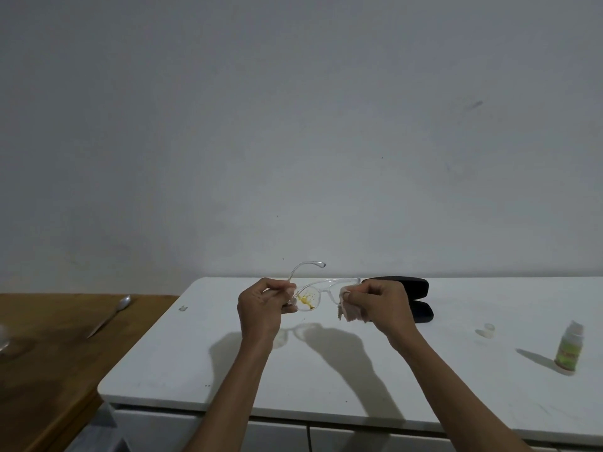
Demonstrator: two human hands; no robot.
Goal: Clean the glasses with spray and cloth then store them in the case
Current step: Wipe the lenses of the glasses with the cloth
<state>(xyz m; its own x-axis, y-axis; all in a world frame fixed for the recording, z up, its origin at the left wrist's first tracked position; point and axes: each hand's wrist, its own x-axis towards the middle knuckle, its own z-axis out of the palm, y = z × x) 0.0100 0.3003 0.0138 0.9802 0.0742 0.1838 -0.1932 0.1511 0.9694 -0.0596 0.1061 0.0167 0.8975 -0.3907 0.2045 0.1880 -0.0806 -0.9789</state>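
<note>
I hold clear-framed glasses (321, 286) up above the white table (326, 370). My left hand (261, 308) pinches the left end of the frame, its temple arm sticking up. The left lens carries a yellow smear. My right hand (380, 305) presses a pale cloth (349, 313) around the right lens, which is hidden by it. A black glasses case (421, 300) lies open behind my right hand. The small green spray bottle (569, 349) stands upright at the far right, and its clear cap (486, 331) lies to its left.
A brown wooden table (42, 370) adjoins on the left, with a metal spoon (109, 316) on it and a glass object (3, 340) at the left edge. A plain wall rises behind. White cabinet fronts (277, 432) show below the table edge.
</note>
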